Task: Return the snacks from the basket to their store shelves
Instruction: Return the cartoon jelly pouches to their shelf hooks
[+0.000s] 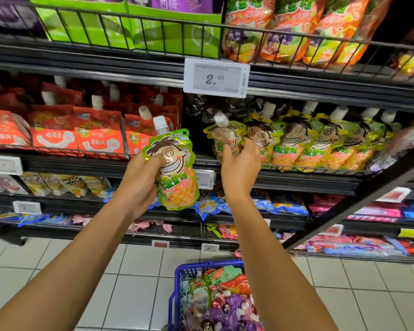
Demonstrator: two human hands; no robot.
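The left hand (141, 177) grips a green spouted pouch (175, 170) by its upper body in front of the shelf (296, 180), thumb curled across the printed face. The right hand (239, 168) pinches a second pouch (225, 137) at the left end of a matching row of pouches (320, 144), above the blue basket (177, 283) of snacks. Such pouches are probably soft, light and slightly slick, so a hold at mid-body or below the cap seems safest.

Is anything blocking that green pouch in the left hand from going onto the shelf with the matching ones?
Partly: the right hand holds another pouch at the row's open left end, in front of the green pouch.
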